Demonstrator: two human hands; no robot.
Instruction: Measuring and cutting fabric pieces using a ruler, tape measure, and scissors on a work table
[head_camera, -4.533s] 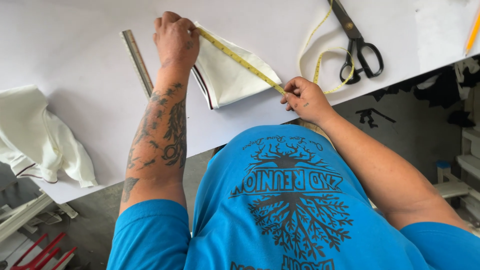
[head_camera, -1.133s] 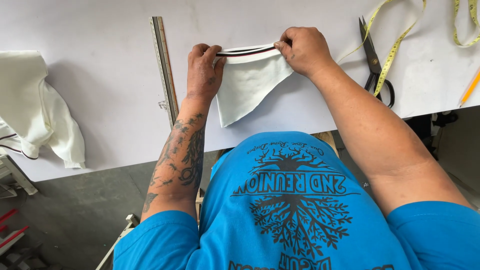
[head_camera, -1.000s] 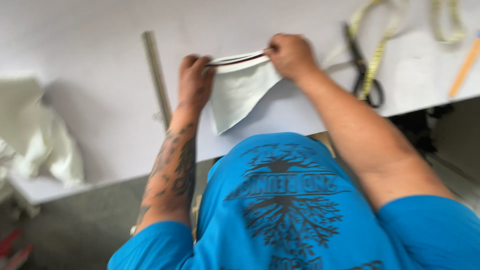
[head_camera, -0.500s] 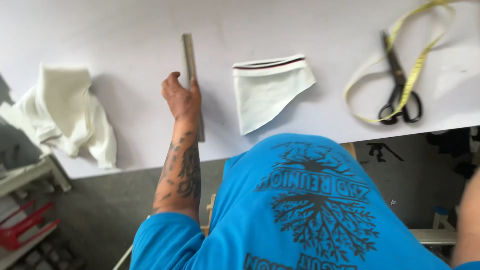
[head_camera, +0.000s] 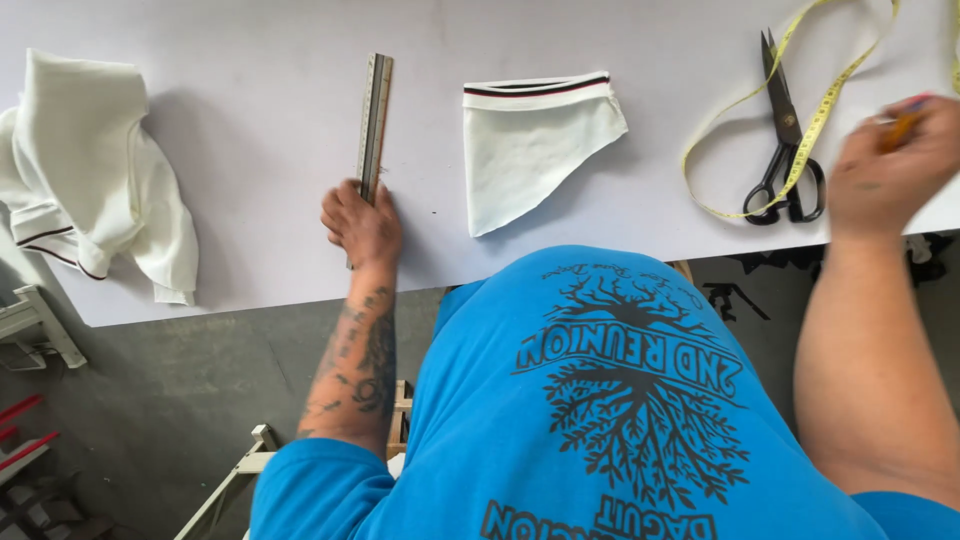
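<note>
My left hand (head_camera: 362, 224) grips the near end of a long metal ruler (head_camera: 374, 118) that lies on the white table (head_camera: 270, 150). To its right lies a small white fabric piece (head_camera: 528, 143) with a dark and red striped band along its far edge; neither hand touches it. My right hand (head_camera: 890, 165) is at the right edge of the view, blurred, closed around an orange pencil (head_camera: 898, 125). Black scissors (head_camera: 783, 140) and a yellow measuring tape (head_camera: 800, 110) lie just left of that hand.
A crumpled white garment (head_camera: 90, 180) with striped trim sits at the table's left end. The table's near edge runs across the middle of the view, with grey floor and metal frame parts (head_camera: 35, 330) below at the left.
Both hands let go of the white fabric piece. My left hand moved left and took the ruler; my right hand swung out of view, then came back at the right holding the pencil.
</note>
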